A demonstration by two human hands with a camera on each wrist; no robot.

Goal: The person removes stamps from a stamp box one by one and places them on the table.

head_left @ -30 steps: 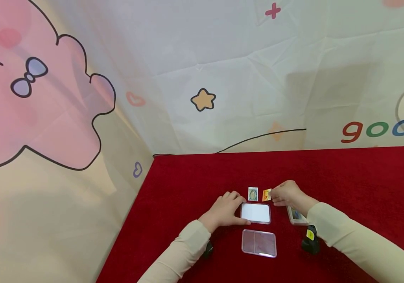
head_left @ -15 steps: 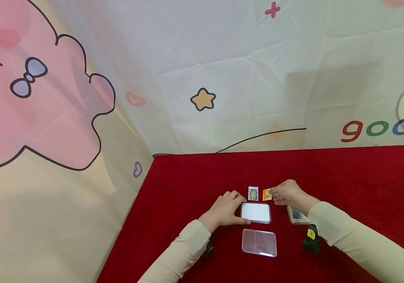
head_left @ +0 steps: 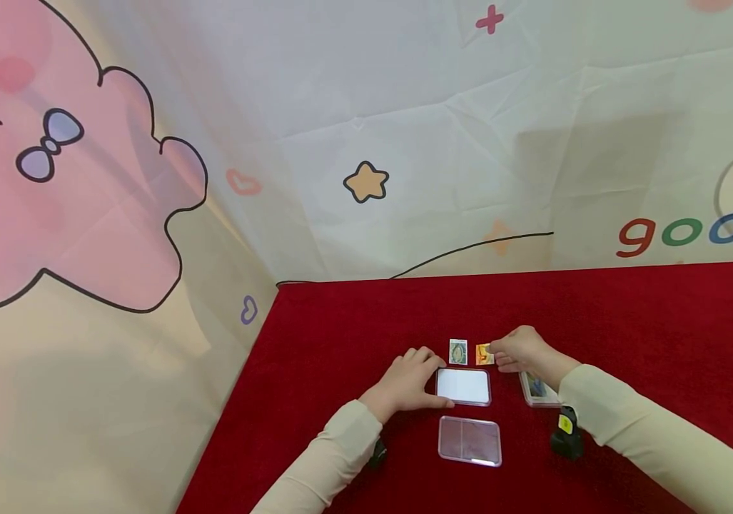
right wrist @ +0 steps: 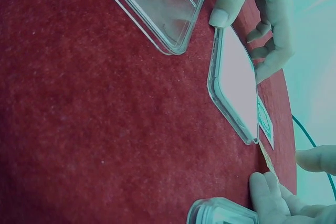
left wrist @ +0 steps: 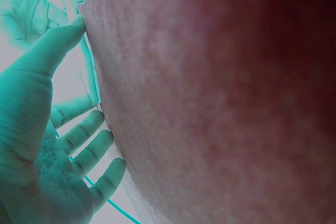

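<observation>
In the head view my left hand [head_left: 407,380] rests at the left end of a clear case with a white insert [head_left: 463,386]. Its thumb lies by the near corner and its index finger by the far corner, with the fingers spread. My right hand [head_left: 524,353] pinches the right edge of an orange postage stamp [head_left: 484,354], which lies on the cloth; the fingertips cover part of it. Left of it lies a bluish-green stamp [head_left: 458,351]. In the right wrist view the right hand's fingers [right wrist: 261,187] meet the stamp's edge.
A transparent lid [head_left: 469,441] lies nearest the person. Another clear case with stamps [head_left: 538,390] sits partly under the right wrist. Red cloth [head_left: 353,321] covers the table, and a printed curtain [head_left: 366,107] hangs behind it.
The orange stamp has turned slightly and now sits straighter beside the other stamp. My right hand has moved barely to the left; my left hand has stayed at the case.
</observation>
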